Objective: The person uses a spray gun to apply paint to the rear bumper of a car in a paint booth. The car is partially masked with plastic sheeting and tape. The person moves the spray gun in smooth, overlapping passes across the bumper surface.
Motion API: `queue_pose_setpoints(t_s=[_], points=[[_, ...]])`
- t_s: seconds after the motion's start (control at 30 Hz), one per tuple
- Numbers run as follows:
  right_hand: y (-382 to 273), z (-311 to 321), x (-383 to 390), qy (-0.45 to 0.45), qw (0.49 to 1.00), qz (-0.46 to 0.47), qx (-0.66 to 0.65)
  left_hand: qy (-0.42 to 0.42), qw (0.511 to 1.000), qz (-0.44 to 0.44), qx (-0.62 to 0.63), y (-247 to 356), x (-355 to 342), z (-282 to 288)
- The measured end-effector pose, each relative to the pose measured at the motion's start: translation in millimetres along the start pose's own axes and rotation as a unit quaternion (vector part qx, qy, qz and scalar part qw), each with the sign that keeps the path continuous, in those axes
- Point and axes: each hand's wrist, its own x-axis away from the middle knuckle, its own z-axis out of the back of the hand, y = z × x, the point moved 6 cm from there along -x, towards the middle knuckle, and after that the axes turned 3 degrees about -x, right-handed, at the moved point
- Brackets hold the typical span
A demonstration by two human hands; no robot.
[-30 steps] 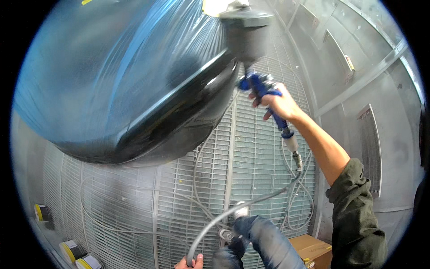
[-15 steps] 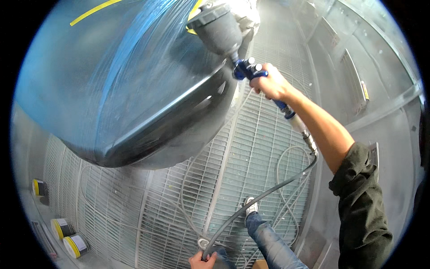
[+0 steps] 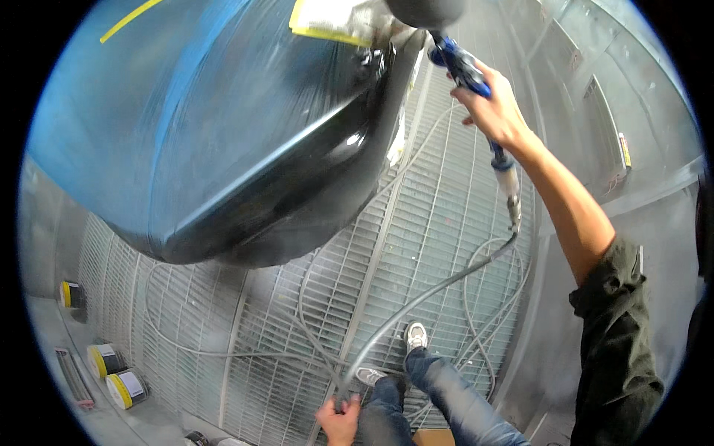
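In my right hand [image 3: 491, 108] is a blue spray gun [image 3: 462, 67], my fingers wrapped round its grip. Its dark grey cup [image 3: 428, 9] is cut off by the top edge. The gun stands beyond the right end of a glossy black car bumper [image 3: 297, 182], apart from it. From the gun's lower end a grey air hose [image 3: 439, 288] curves down to my left hand [image 3: 340, 421], whose fingers close round it near the lower edge. Blue masking film [image 3: 178, 111] covers the panel above the bumper, and yellow-edged masking paper [image 3: 327, 16] is fixed at its far end.
Metal floor grating [image 3: 416, 223] lies underfoot, with loops of thin hose [image 3: 223, 354] across it. Yellow-and-black cans [image 3: 128, 389] stand at the lower left. A grey booth wall [image 3: 647, 111] runs along the right. My shoes [image 3: 416, 336] are on the grating, near a cardboard piece [image 3: 433, 437].
The spray gun has moved up and right, away from the bumper, and its cup now leaves the picture. More of the bumper's far end shows. My left hand still holds the hose.
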Motion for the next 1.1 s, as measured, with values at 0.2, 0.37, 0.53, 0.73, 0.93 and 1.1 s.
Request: queue_pose_setpoints(t_s=[0.2,0.37,0.53,0.73,0.93,1.1], points=[[59,-86,158,-0.077,0.915,-0.131,-0.373,0.199,0.979,-0.016,-0.030,-106,-19,81],[75,-198,243,-0.172,0.811,-0.174,-0.531,0.278,0.957,-0.020,0.077,-171,-37,100],[105,-246,274,-0.221,0.756,-0.164,-0.594,0.350,0.930,-0.088,0.073,-161,-53,65],[209,-256,287,-0.052,0.847,-0.134,-0.512,0.392,0.903,-0.169,0.044,-191,-81,18],[263,-317,323,0.079,0.817,-0.156,-0.549,0.443,0.870,-0.187,0.111,-218,-98,22],[244,-341,327,-0.059,0.814,-0.110,-0.567,0.432,0.853,-0.291,-0.038,-226,-89,27]])
